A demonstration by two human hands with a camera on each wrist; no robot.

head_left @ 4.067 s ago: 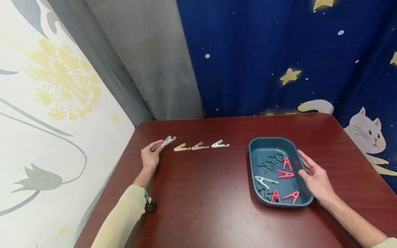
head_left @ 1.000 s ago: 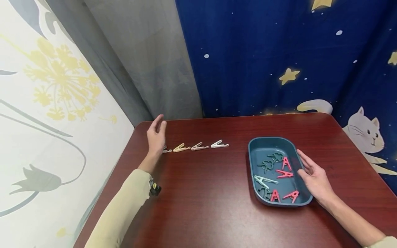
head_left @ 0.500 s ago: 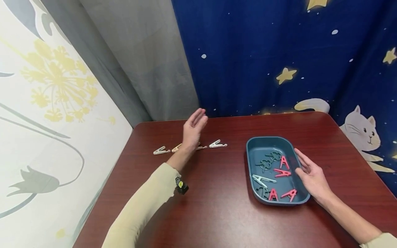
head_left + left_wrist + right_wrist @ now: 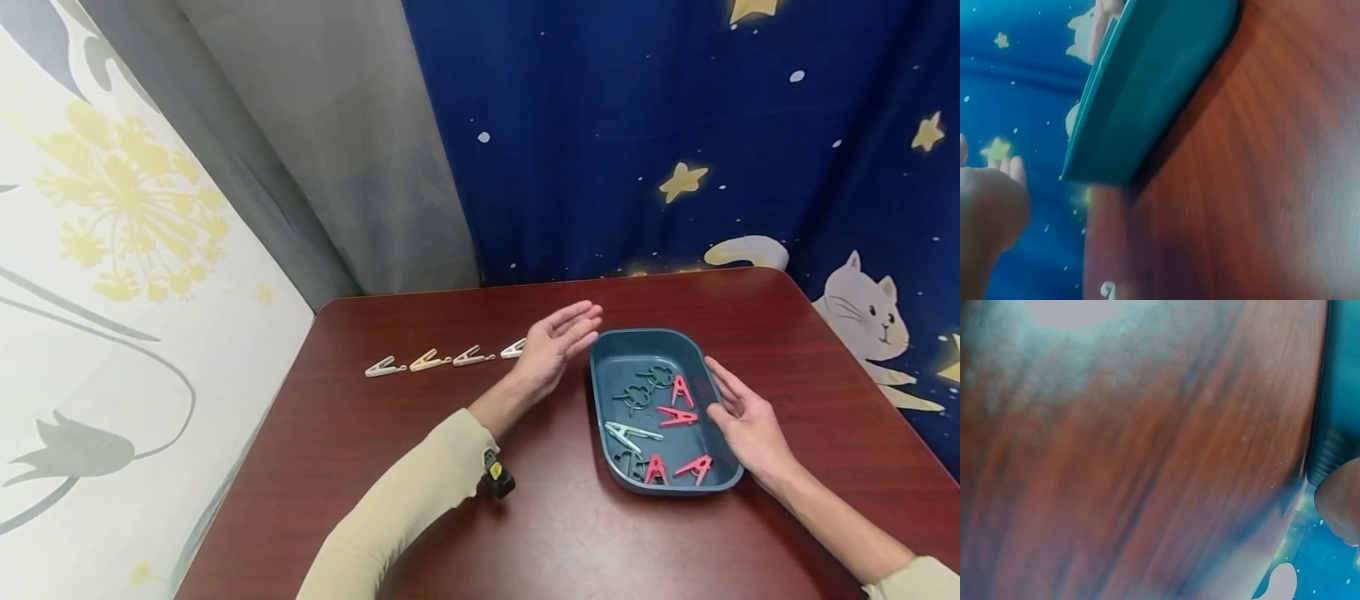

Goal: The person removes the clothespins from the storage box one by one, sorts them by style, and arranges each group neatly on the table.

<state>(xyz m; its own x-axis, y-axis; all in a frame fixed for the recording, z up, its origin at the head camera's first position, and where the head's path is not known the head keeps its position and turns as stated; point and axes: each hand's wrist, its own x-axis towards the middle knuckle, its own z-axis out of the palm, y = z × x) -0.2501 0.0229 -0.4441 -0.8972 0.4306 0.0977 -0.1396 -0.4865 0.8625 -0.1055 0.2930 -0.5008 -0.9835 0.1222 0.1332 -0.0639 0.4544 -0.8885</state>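
My left hand (image 4: pixel 553 346) hangs over the table at the near left of a blue plastic tray (image 4: pixel 675 447), fingers straight and holding nothing. In the left wrist view that hand (image 4: pixel 991 209) is beside the tray's outer wall (image 4: pixel 1154 81). My right hand (image 4: pixel 752 429) grips the tray's right rim, thumb over the edge and fingers along the outside. Inside the tray lie several red clothespins (image 4: pixel 677 417), a mint clothespin (image 4: pixel 632 434) and dark green cloud-shaped clips (image 4: pixel 658 377). A white clothespin (image 4: pixel 513 348) is partly hidden behind my left hand.
Left of the white one, a yellow clothespin (image 4: pixel 429 360), a pinkish clothespin (image 4: pixel 471 357) and a pale grey clothespin (image 4: pixel 385 367) lie in a row on the reddish-brown table (image 4: pixel 300 500). A patterned wall (image 4: pixel 187 350) borders the left side; curtains (image 4: pixel 585 167) hang behind.
My left hand laid the pale grey clothespin at the row's left end, let go, and moved right across the row to the tray. My right hand stays on the tray.
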